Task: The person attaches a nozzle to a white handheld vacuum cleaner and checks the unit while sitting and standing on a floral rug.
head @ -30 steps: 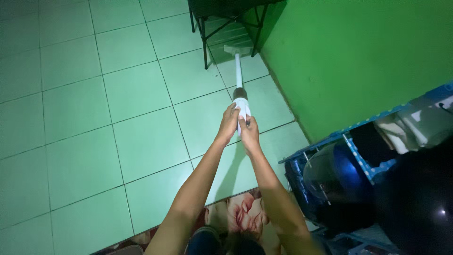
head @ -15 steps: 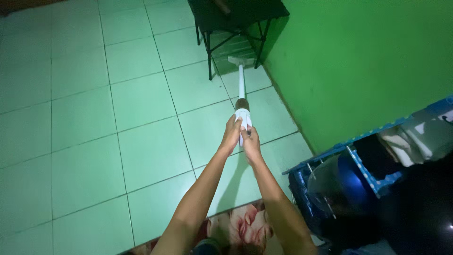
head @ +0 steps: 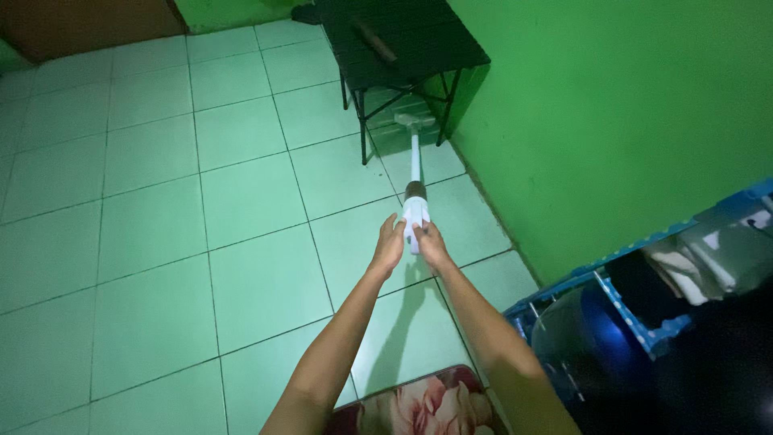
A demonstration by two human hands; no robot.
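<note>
Both hands were clamped together on the back end of the stick vacuum, left hand beside right hand, arms stretched so its head could reach under the dark folding table by the green wall. It was a slim white tube with a brownish middle band, lying low over the tiled floor.
</note>
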